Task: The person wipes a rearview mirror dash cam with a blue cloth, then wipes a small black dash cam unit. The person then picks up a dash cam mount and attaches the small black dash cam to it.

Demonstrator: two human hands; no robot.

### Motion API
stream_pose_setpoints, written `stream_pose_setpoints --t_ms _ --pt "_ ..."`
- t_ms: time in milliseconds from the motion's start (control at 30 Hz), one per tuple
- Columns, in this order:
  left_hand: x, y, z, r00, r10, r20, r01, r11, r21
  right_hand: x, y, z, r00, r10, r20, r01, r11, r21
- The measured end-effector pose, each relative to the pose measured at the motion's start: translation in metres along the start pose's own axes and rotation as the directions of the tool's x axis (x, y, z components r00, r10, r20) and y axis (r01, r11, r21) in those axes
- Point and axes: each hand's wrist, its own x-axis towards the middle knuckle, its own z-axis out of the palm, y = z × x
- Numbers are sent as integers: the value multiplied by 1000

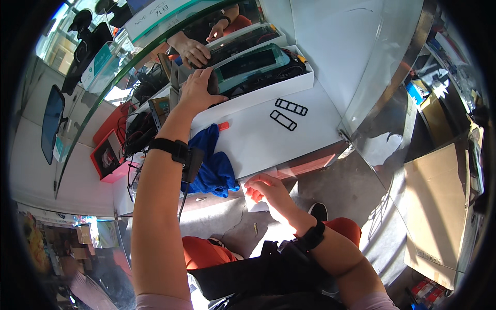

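Note:
My left hand (199,91) rests with spread fingers on the near-left end of a long white box (267,87); whether it grips something dark there I cannot tell. In the box lie a mirror-shaped screen device (248,68) in clear wrapping and coiled black cables (285,73). My right hand (271,193) hovers past the shelf's front edge, fingers curled, with nothing seen in it. A blue cloth (217,166) hangs at the front of the white shelf beside a small red object (223,126). Two black ladder-shaped frames (291,107) (283,120) lie right of them.
A curved glass edge (116,81) runs over the left side, and a mirror behind reflects the hands. Tangled black cables (141,131) and a red box (108,155) stand left. A glass panel and flattened cardboard (436,213) are at the right. Another person (87,286) is at lower left.

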Motion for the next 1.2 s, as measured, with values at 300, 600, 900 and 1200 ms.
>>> stream_pose_setpoints --t_ms 300,600,900,1200 --pt "-17 53 -4 894 357 -271 -394 914 -94 1 9 4 998 -65 -5 65 998 1" --pt "-27 147 44 822 567 42 -567 823 -31 3 12 2 998 -59 -25 57 997 -47" --pt "-43 142 37 897 394 199 -364 915 -174 0 10 -2 1000 -31 3 31 999 -39" --pt "-37 109 22 926 340 165 -302 928 -218 1 11 1 1000 -20 9 21 999 -50"
